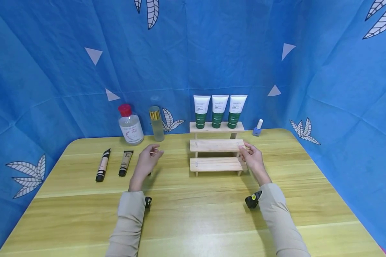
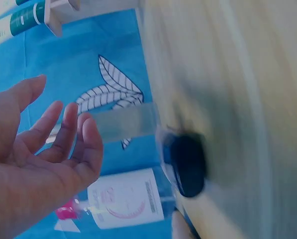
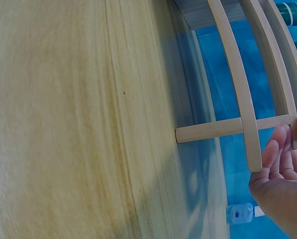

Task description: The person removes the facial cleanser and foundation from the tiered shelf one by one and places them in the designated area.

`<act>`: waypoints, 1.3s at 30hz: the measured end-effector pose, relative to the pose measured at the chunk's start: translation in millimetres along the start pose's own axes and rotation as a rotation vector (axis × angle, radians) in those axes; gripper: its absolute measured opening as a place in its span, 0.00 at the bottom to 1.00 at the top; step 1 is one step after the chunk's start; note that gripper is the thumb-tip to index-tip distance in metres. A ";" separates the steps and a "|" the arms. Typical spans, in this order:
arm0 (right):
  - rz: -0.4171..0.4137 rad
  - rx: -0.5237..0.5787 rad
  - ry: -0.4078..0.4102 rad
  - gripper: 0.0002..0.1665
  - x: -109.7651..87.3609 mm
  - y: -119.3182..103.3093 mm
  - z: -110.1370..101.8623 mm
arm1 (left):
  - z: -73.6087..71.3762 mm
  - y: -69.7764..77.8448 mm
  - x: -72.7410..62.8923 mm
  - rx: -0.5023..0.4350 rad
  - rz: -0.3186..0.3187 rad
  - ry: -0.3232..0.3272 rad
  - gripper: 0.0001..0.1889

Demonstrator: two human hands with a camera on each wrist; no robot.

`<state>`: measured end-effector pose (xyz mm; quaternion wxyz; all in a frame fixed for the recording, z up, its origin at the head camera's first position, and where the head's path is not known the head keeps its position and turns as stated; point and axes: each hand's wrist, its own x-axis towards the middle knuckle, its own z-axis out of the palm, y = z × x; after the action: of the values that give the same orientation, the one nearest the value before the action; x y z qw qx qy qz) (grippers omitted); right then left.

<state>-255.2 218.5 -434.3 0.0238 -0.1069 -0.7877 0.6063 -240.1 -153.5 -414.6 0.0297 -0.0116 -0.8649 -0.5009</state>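
A three-step wooden display rack (image 1: 217, 145) stands on the table. My right hand (image 1: 252, 157) pinches the right end of its middle step between thumb and fingers; the right wrist view shows the fingers (image 3: 282, 154) beneath that step. On the top step three white-and-green squeeze tubes (image 1: 217, 111) stand upright in a row. My left hand (image 1: 147, 161) hovers over the table left of the rack, fingers loosely bent, holding nothing. Beneath it lies a small item with a dark, rounded end (image 2: 188, 164), mostly hidden in the head view.
At the back left stand a clear bottle with a red cap (image 1: 131, 126) and a frosted bottle with a gold collar (image 1: 157, 125). Two black-ended tubes (image 1: 125, 163) lie on the left. A blue nail polish bottle (image 1: 257, 129) stands right of the rack. Blue cloth (image 1: 186, 53) hangs behind.
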 end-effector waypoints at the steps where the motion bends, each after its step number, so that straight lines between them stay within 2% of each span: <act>1: -0.001 -0.001 0.000 0.32 0.1 0.1 0.0 | 2.0 2.1 1.0 -0.005 0.002 0.000 0.23; 11: -0.009 0.015 0.004 0.31 0.0 -1.0 0.7 | 21.3 30.1 6.6 -0.030 0.045 0.004 0.23; 23: -0.016 0.040 -0.010 0.33 -2.0 -1.7 0.1 | 47.8 53.8 18.5 -0.080 0.090 0.003 0.22; 32: -0.016 0.035 -0.014 0.33 -2.4 -3.0 -0.4 | 56.7 63.1 28.1 -0.109 0.114 0.007 0.23; 39: -0.011 0.026 -0.015 0.34 -2.7 -2.0 0.2 | 63.8 68.1 36.7 -0.121 0.154 0.036 0.23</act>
<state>-252.9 217.2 -432.2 0.0226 -0.0979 -0.7803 0.6172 -275.9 -64.6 -385.0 0.0831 -0.0708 -0.8290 -0.5484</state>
